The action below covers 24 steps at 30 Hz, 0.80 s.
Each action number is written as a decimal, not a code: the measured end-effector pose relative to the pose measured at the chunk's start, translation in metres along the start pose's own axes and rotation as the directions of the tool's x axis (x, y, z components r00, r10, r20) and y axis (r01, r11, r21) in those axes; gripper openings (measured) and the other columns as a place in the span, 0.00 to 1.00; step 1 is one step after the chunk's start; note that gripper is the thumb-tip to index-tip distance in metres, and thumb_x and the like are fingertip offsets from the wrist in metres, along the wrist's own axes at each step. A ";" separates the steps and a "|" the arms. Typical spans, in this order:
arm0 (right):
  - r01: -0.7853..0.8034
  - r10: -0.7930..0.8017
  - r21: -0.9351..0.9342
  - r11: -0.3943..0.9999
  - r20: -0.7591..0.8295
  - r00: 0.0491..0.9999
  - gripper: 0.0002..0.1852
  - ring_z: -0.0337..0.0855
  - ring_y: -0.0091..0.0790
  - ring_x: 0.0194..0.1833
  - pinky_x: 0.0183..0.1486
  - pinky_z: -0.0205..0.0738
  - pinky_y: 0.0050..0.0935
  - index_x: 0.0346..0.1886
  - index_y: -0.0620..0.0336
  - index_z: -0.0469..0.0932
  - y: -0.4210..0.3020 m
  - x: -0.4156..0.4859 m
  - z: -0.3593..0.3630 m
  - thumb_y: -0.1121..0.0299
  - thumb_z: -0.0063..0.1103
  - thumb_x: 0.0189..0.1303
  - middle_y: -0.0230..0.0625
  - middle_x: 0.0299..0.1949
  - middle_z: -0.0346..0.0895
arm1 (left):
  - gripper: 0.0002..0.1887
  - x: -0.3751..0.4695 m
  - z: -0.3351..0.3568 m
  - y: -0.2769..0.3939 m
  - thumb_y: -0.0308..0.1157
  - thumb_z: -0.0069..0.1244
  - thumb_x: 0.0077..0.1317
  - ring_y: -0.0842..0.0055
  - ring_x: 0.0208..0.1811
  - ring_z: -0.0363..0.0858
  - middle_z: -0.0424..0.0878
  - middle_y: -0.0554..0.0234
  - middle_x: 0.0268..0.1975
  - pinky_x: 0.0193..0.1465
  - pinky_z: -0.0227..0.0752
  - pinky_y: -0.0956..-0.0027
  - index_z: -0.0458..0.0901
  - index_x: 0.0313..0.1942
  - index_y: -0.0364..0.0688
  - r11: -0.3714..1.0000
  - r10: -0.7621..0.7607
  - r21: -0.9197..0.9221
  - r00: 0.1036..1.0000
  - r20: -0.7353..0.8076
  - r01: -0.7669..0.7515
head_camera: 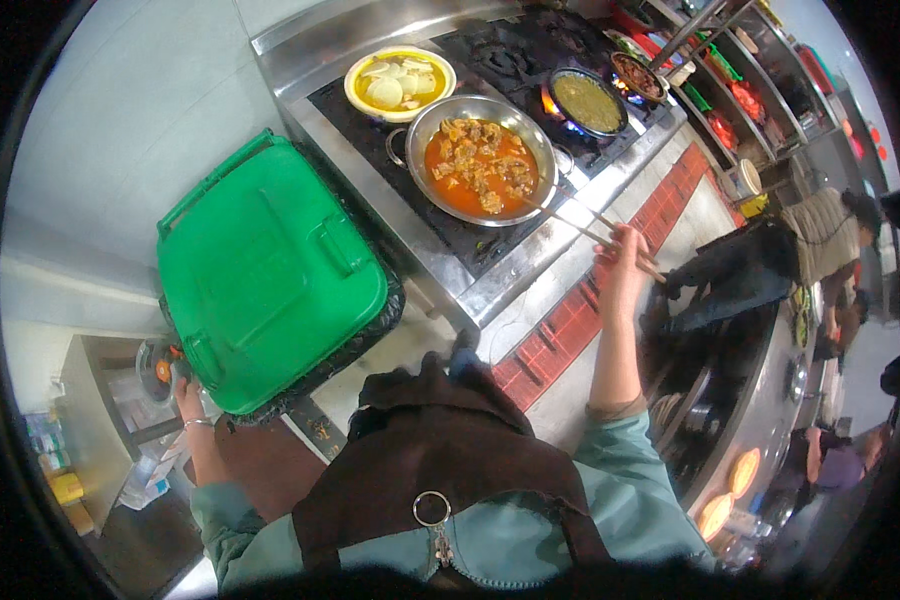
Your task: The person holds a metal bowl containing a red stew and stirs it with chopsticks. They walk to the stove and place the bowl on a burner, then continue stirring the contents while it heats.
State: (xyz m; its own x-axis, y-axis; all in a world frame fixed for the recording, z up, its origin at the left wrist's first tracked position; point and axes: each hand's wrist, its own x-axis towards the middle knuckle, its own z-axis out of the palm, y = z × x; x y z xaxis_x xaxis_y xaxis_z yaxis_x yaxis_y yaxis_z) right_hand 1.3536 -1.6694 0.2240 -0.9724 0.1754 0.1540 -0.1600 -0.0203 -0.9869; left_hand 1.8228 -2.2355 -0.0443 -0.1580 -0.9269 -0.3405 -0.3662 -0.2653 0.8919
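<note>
My right hand (624,251) is closed around a pair of long wooden chopsticks (581,227), whose tips reach into a steel two-handled pan (418,187) of meat pieces in red-orange sauce (487,169). Behind the pan, a cream bowl (351,94) holds pale round slices in yellow broth. At the far left, my left hand (187,394) is beside a clear container (155,367) with something orange in it; the hand is small and partly hidden by the bin, so whether it grips anything is unclear.
A green lidded bin (270,277) stands left of the steel stove (465,300). Farther right, flames burn under a dark pot (589,101) of greenish food and a pot of dark food (637,75). Several co-workers are at the right, near a steel counter (735,420) and shelves.
</note>
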 end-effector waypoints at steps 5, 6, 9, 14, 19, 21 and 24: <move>-0.068 0.062 0.022 0.997 0.202 0.977 0.14 0.72 0.23 0.18 0.17 0.65 0.18 0.39 0.60 0.70 0.017 0.030 0.056 0.60 0.42 0.58 0.35 0.31 0.69 | 0.22 -0.060 0.046 0.057 0.29 0.43 0.54 0.73 0.47 0.66 0.66 0.56 0.48 0.49 0.59 0.73 0.61 0.50 0.32 0.981 0.159 -0.098 0.984 -0.081 -0.166; -0.114 0.106 0.023 0.993 0.230 0.967 0.14 0.72 0.23 0.17 0.16 0.64 0.17 0.39 0.61 0.70 0.028 0.039 0.066 0.61 0.42 0.58 0.34 0.29 0.70 | 0.22 -0.074 0.050 0.070 0.29 0.43 0.54 0.73 0.46 0.66 0.66 0.57 0.48 0.48 0.60 0.73 0.61 0.50 0.33 0.981 0.148 -0.112 0.985 -0.092 -0.158; -0.094 0.096 -0.024 0.995 0.284 0.954 0.14 0.72 0.25 0.16 0.16 0.66 0.17 0.37 0.64 0.70 0.054 0.062 0.071 0.62 0.41 0.58 0.36 0.26 0.72 | 0.20 -0.111 0.068 0.094 0.30 0.43 0.56 0.74 0.45 0.67 0.67 0.56 0.46 0.44 0.63 0.71 0.61 0.50 0.38 0.958 0.145 -0.241 0.988 -0.052 -0.153; -0.051 0.074 -0.085 0.995 0.294 0.953 0.15 0.73 0.25 0.16 0.16 0.67 0.16 0.31 0.68 0.71 0.044 0.090 0.061 0.62 0.42 0.58 0.38 0.24 0.72 | 0.20 -0.152 0.105 0.119 0.31 0.43 0.56 0.75 0.44 0.68 0.70 0.58 0.43 0.43 0.65 0.72 0.62 0.50 0.42 0.935 0.162 -0.316 0.987 -0.016 -0.159; 0.002 0.055 -0.159 0.987 0.356 0.933 0.15 0.72 0.23 0.16 0.17 0.68 0.16 0.31 0.68 0.72 0.032 0.099 0.064 0.63 0.43 0.58 0.36 0.25 0.73 | 0.18 -0.191 0.160 0.154 0.32 0.42 0.57 0.76 0.42 0.69 0.71 0.60 0.41 0.43 0.64 0.73 0.65 0.48 0.41 0.950 0.227 -0.250 0.965 0.134 -0.189; 0.033 0.058 -0.212 0.977 0.409 0.911 0.14 0.73 0.23 0.16 0.17 0.67 0.16 0.32 0.67 0.72 0.022 0.091 0.063 0.64 0.43 0.57 0.36 0.25 0.74 | 0.17 -0.218 0.191 0.183 0.32 0.41 0.57 0.77 0.41 0.70 0.72 0.60 0.40 0.43 0.64 0.73 0.66 0.47 0.40 0.945 0.294 -0.216 0.929 0.224 -0.246; -0.050 0.175 -0.301 0.952 0.405 0.897 0.14 0.73 0.23 0.18 0.17 0.66 0.15 0.39 0.64 0.71 -0.004 0.088 0.044 0.62 0.42 0.58 0.36 0.32 0.73 | 0.15 -0.251 0.231 0.199 0.31 0.40 0.58 0.77 0.39 0.71 0.73 0.61 0.38 0.42 0.64 0.74 0.67 0.46 0.39 0.946 0.313 -0.207 0.868 0.386 -0.249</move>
State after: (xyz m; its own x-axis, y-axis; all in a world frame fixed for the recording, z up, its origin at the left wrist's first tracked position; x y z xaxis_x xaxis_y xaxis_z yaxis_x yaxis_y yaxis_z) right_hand 1.2614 -1.6970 0.2440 -0.9694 -0.2450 -0.0149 -0.0530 0.2682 -0.9619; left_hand 1.5777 -1.9945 0.1494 -0.6059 -0.7846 -0.1317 -0.1172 -0.0757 0.9902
